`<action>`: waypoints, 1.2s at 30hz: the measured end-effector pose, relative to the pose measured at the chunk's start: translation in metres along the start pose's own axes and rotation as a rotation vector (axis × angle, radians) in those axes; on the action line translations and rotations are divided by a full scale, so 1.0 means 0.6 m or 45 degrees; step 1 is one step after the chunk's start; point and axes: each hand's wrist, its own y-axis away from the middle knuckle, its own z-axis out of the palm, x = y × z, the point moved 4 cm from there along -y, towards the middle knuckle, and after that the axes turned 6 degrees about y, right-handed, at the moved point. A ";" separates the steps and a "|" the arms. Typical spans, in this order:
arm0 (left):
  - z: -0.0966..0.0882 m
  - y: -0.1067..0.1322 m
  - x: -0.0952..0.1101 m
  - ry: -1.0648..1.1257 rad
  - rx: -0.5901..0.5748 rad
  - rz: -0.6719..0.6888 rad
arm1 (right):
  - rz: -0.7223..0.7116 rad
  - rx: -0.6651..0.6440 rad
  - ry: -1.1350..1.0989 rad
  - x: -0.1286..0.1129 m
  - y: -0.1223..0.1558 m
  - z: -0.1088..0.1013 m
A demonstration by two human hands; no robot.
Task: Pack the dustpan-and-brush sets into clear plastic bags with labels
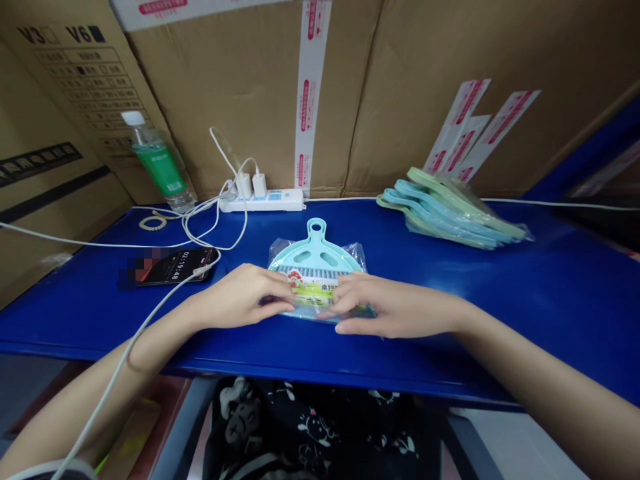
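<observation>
Cardboard boxes point(410, 100) wall off the far side of a blue worktop point(550, 293), whose near edge runs just in front of the person's forearms. At far right lies a stack of dustpans point(450, 210) in green and pale blue, wrapped in clear film and well apart from the hands.

At centre near, a bagged dustpan set point(317, 250) lies flat on the worktop, its looped handle pointing to the far side and a printed label across its near half. Both hands meet on that near half. The left hand point(240, 297) has its grip closed, fingertips pinching the bag's near left edge. The right hand point(395, 307) lies across the label with fingers stretched out. Whether its grip pinches the film or only presses on it cannot be told.

The set looks light. It is probably stiff plastic inside thin, slippery film that would slide or crease under the fingers. The handle loop or the pan's rim, felt through the bag, would likely give the surest hold.

Open blue surface lies to the right of the set and between it and the stack. The left side is more crowded, with a green-labelled bottle point(160, 163), a power strip point(265, 199) with chargers, a phone point(173, 265), a white cable point(150, 320) trailing over the left forearm, and a small bead ring point(153, 222).
</observation>
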 end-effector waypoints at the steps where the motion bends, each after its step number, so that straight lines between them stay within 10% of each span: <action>1: 0.000 0.000 -0.001 -0.009 0.002 -0.006 | 0.007 0.010 -0.007 0.000 0.000 -0.001; 36: 0.005 -0.002 -0.009 -0.193 0.027 -0.134 | 0.325 0.337 0.147 0.013 0.016 -0.026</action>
